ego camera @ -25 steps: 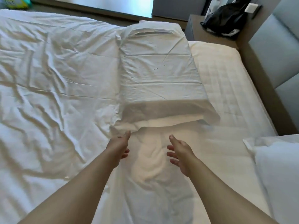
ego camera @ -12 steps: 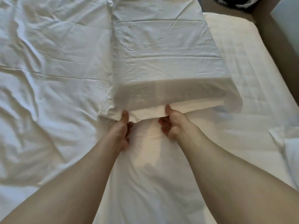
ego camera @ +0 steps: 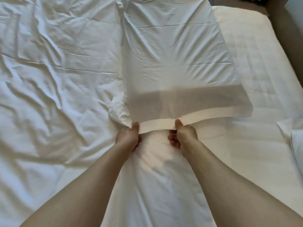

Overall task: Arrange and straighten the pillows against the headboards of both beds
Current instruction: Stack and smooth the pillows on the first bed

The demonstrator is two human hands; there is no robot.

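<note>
A long white pillow [ego camera: 172, 59] lies lengthwise on the bed, its near end facing me. My left hand [ego camera: 128, 138] pinches the open hem of its pillowcase at the near left corner. My right hand [ego camera: 183, 136] grips the same hem a little to the right, thumb on top. The hem is lifted slightly and stretched between both hands. A second white pillow [ego camera: 295, 145] shows only as a corner at the right edge.
A crumpled white duvet [ego camera: 57, 79] covers the left of the bed. Bare mattress [ego camera: 254, 71] runs along the right side. A brown bed frame and grey headboard [ego camera: 293, 17] sit at the top right corner.
Both hands reached forward from open above the sheet and closed on the pillowcase hem. My view has moved closer, so the pillow now fills more of the frame.
</note>
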